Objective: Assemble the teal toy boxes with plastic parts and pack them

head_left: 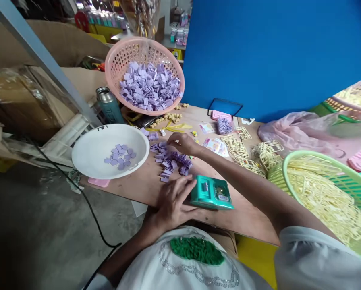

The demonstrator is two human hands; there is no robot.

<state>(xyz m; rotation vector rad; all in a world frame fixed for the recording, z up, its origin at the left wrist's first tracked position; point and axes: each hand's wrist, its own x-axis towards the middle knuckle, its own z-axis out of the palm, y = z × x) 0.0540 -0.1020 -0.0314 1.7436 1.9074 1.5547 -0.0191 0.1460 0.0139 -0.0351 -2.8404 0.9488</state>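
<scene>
- A white bowl holding a few purple pieces is seen at the left of the counter, with a steel flask behind it.
- A pink basket, tilted and full of purple pieces, is propped above the bowl.
- The left hand is laid with fingers spread against the teal box, which is steadied flat near the counter's front edge; nothing is gripped.
- The right hand is lowered, fingers curled narrow, onto the loose pile of purple pieces just behind the box; whether a piece is pinched cannot be told.
- One piece is best taken at a time, with the box kept pressed still so it is not nudged off the edge.
- Yellow frames are scattered to the right, and a green basket of them is set at the far right.
- The counter is bare brown board; a blue panel is stood behind, and concrete floor is seen below.
</scene>
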